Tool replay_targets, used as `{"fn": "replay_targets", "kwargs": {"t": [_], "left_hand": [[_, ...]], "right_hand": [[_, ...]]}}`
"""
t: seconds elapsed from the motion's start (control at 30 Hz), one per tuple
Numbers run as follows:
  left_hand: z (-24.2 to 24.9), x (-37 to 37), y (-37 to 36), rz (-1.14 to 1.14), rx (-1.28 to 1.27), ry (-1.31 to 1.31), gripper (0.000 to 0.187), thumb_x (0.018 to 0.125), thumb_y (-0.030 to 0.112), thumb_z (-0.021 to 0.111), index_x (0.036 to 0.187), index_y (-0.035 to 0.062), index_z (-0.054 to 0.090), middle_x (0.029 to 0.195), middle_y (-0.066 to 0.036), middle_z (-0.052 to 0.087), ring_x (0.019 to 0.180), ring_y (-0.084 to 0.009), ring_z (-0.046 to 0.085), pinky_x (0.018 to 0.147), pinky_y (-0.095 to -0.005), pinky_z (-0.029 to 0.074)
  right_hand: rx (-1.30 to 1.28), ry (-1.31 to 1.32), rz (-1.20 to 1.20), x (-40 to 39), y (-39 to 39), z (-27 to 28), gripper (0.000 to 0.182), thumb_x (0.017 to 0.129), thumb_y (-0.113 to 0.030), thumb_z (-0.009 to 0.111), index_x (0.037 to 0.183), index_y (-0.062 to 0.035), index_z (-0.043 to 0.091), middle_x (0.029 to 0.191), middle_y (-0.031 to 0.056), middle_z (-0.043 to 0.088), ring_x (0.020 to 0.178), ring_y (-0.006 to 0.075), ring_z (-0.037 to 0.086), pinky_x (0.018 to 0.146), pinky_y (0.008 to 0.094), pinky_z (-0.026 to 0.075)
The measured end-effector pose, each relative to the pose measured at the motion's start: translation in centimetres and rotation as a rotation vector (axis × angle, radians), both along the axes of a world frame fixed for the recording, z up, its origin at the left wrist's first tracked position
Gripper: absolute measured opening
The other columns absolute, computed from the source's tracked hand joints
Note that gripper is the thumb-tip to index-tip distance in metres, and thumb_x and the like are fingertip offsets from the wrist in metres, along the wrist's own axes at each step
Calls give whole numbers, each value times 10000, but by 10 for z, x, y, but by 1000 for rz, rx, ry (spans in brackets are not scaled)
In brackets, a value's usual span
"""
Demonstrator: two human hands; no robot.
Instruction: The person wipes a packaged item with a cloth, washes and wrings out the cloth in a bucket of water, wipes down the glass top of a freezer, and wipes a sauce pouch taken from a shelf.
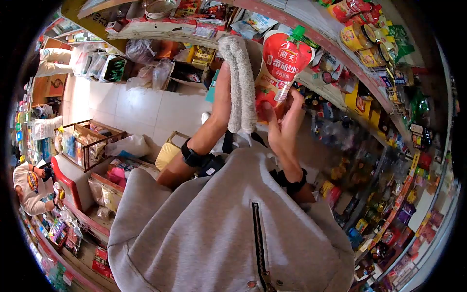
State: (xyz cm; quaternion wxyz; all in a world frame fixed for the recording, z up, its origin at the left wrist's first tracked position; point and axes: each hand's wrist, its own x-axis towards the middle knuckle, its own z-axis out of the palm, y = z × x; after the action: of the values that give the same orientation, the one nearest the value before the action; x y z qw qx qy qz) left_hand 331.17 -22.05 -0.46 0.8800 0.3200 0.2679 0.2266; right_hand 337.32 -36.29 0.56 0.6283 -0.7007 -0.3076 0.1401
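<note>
My right hand (283, 119) is closed round the lower part of a red ketchup pouch (286, 61) with a green cap, its printed front turned toward me. The thumb presses on the pouch's lower front. Beside it, a folded fluffy grey cloth (238, 82) hangs at my left hand (224, 90). The cloth covers most of that hand, and its fingers are hidden behind the fabric. Cloth and pouch are held close together in front of the shelf edge, above my grey top.
Packed store shelves (335, 48) curve along the front and right, holding jars, pouches and packets. Bags and boxes stand on the tiled floor (138, 104). To the left are a wooden crate (99, 141) and a red-edged chair (68, 182). Another person (31, 190) is at the far left.
</note>
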Motion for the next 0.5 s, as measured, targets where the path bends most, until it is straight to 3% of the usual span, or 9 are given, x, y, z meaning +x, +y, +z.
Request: {"fn": "replay_targets", "kwargs": {"t": [0.03, 0.17, 0.23, 0.3, 0.37, 0.4, 0.5], "left_hand": [[2, 2, 3, 19, -35, -50, 550, 1035, 564, 375, 1246, 95, 570, 989, -46, 661, 878, -168, 653, 767, -319, 564], [3, 0, 17, 109, -180, -168, 553, 1025, 571, 384, 1253, 107, 580, 1045, -71, 680, 891, -200, 674, 778, -337, 578], [3, -4, 18, 185, 46, -125, 565, 1008, 559, 409, 1301, 100, 562, 1158, -107, 658, 1031, -241, 650, 906, -383, 547], [-11, -7, 21, 177, -108, -176, 570, 1002, 550, 417, 1323, 97, 551, 1215, -123, 641, 1099, -262, 631, 965, -410, 525], [-32, -12, 19, -9, -581, -673, 622, 981, 560, 429, 1374, 86, 515, 1317, -148, 586, 1203, -309, 575, 1057, -466, 455], [-36, -12, 20, -80, -671, -758, 622, 981, 560, 430, 1378, 87, 510, 1320, -148, 584, 1205, -311, 573, 1059, -466, 453], [-40, -15, 21, -77, -635, -696, 624, 983, 558, 433, 1389, 89, 498, 1329, -149, 578, 1213, -315, 566, 1066, -466, 447]], "right_hand": [[-37, -13, 15, 0, -1, 3, 580, 977, -200, 654, 1404, 16, 326, 1322, 152, 454, 1211, 209, 473, 1053, 360, 374], [-99, 100, 53, -1, -11, 13, 549, 987, -240, 631, 1409, -17, 360, 1314, 134, 460, 1205, 219, 471, 1072, 366, 344], [-98, 140, 58, -7, -13, 15, 555, 986, -212, 623, 1411, -4, 334, 1300, 141, 482, 1184, 211, 493, 1045, 357, 378], [-98, 185, 62, -12, -13, 15, 561, 986, -185, 616, 1413, 8, 308, 1286, 149, 504, 1163, 203, 516, 1019, 348, 412], [-35, 231, 24, -14, -14, 11, 566, 984, -185, 619, 1417, 3, 307, 1289, 142, 507, 1168, 190, 512, 1025, 345, 408], [-35, 231, 24, -13, -14, 8, 566, 984, -185, 619, 1417, 3, 307, 1289, 142, 507, 1168, 190, 512, 1025, 345, 408], [-35, 226, 15, -8, -20, 6, 568, 982, -193, 624, 1416, 2, 315, 1296, 141, 505, 1172, 182, 508, 1027, 343, 407]]}}
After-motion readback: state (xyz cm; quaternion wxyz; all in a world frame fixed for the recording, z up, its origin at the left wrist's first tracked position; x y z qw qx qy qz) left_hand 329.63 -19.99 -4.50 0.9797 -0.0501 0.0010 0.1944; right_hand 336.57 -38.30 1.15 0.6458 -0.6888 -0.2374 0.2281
